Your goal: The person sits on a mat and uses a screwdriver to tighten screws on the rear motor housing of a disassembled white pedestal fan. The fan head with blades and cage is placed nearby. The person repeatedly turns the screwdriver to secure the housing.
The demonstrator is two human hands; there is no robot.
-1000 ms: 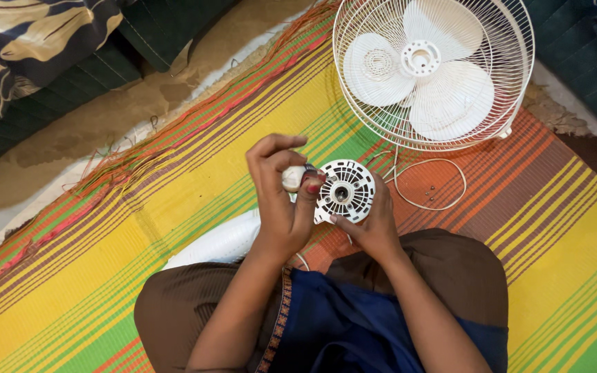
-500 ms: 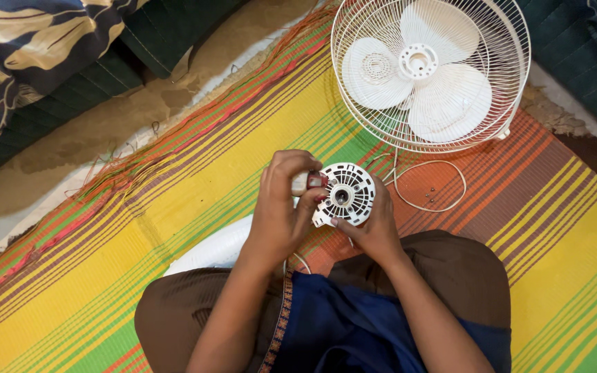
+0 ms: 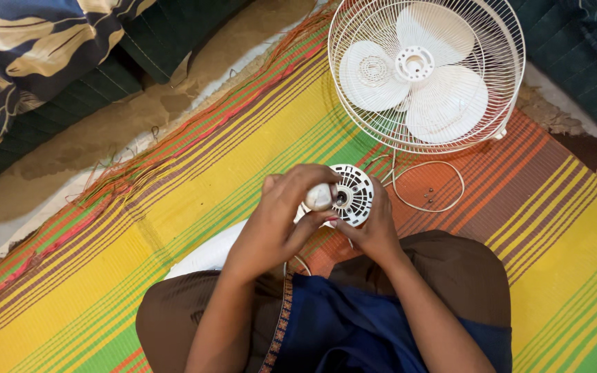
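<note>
My right hand (image 3: 373, 224) grips a round white slotted fan motor housing (image 3: 353, 194) from beneath, above my lap. My left hand (image 3: 278, 217) is closed on a small whitish rounded cap (image 3: 319, 197) pressed against the housing's centre. A white fan guard with three blades (image 3: 426, 72) lies flat on the striped mat just beyond my hands. A white cord loop (image 3: 426, 186) lies between the guard and my right hand.
I sit cross-legged in brown and blue cloth on a yellow, green and orange striped mat (image 3: 174, 200). A white curved fan part (image 3: 209, 252) lies by my left knee. Dark quilted bedding with a leaf-patterned blue cloth (image 3: 29, 48) lies at the upper left. Tiny screws (image 3: 428, 198) rest inside the cord loop.
My left hand has come down from a raised, open-fingered pose and closed over the small cap against the housing. The housing stays in my right hand.
</note>
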